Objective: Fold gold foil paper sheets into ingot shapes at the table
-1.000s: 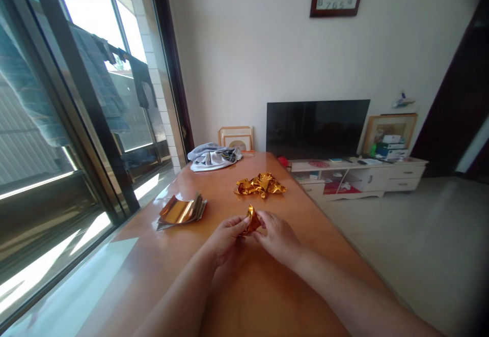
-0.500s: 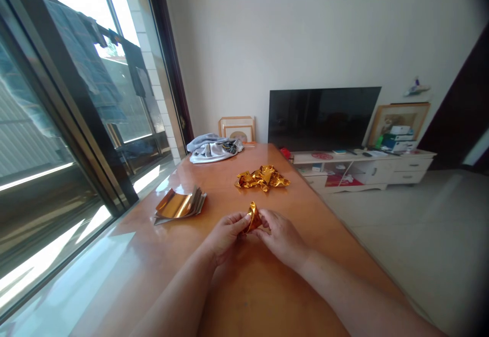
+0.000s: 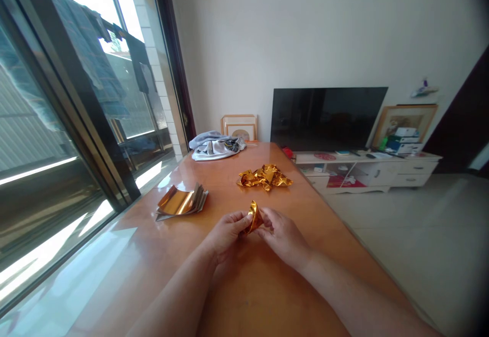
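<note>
A shiny gold foil paper (image 3: 254, 217), curled into a pointed shape, is held between my two hands just above the table (image 3: 267, 296). My left hand (image 3: 228, 231) pinches its left side, with the thumb lying on the foil. At its right edge, the bent fingers of my right hand (image 3: 283, 232) grip the foil. Beyond my hands lies a heap of folded gold foil pieces (image 3: 265, 177). A stack of flat gold foil sheets (image 3: 179, 202) rests to the left, its top sheet curling upward.
Grey and white cloth (image 3: 217, 146) is bunched at the table's far end, near framed pictures (image 3: 240, 127). A television (image 3: 328, 118) stands behind a low white cabinet (image 3: 382, 174) on the right. A glass sliding door (image 3: 95, 97) runs along the left.
The view has shifted slightly, so the surroundings sit a little further right. Both hands keep their hold on the gold foil paper, with hardly any movement.
</note>
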{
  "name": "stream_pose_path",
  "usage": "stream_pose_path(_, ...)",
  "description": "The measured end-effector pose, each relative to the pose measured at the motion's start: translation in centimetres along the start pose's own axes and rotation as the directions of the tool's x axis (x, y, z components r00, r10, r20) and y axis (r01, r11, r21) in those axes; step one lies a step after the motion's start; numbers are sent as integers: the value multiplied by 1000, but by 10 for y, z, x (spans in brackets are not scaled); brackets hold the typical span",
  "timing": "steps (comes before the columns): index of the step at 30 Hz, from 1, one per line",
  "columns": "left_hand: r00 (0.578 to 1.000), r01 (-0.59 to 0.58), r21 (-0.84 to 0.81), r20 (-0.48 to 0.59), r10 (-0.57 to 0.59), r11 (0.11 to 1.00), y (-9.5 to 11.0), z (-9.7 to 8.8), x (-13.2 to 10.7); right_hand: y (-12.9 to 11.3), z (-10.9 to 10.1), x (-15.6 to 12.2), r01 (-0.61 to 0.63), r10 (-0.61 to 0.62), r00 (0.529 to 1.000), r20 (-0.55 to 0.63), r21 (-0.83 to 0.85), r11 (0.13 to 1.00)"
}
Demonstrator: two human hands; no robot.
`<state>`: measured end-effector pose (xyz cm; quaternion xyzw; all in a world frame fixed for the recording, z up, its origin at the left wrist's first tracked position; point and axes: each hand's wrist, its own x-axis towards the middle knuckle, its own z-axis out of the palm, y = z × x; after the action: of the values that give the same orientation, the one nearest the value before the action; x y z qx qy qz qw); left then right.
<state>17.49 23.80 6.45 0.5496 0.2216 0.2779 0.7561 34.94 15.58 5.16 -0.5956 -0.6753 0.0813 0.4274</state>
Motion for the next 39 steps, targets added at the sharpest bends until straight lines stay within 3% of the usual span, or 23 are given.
stream_pose_path(11, 999, 21, 55, -41, -18, 998, -2, -2, 0, -2, -3, -2, -37, 37, 998, 41, 6, 999)
stream_pose_path(16, 996, 1, 47, -86, 3, 999, -2, -3, 1, 0, 0, -2, -131, 118, 991, 62, 252, 959)
stream_pose_path(18, 993, -1, 13, -119, 2, 1000, -1, -4, 1, 0, 0, -1, -228, 186, 973, 135, 447, 865)
stream_pose_path(21, 986, 5, -35, -164, -11, 999, 1, -4, 1, -1, -6, -2, -411, 244, 911, 332, 700, 584)
stream_pose_path(24, 985, -8, -41, -171, 1, 999, 3, -1, -1, -2, -13, -2, -528, 229, 848, 478, 803, 278)
stream_pose_path(26, 987, -31, -31, -162, 25, 999, 4, 3, -2, -1, -16, -3, -560, 200, 825, 529, 812, 164)
stream_pose_path(33, 988, -95, 15, -122, 96, 995, 10, 11, -8, 4, -15, -5, -621, 122, 782, 611, 780, 77)
stream_pose_path(36, 983, -118, 80, -130, 127, 990, 11, 12, -11, 4, -15, -5, -628, 110, 777, 620, 774, 77)
stream_pose_path(39, 963, -218, 135, -132, 236, 966, 11, 15, -13, 4, -14, -5, -649, 102, 760, 641, 754, 103)
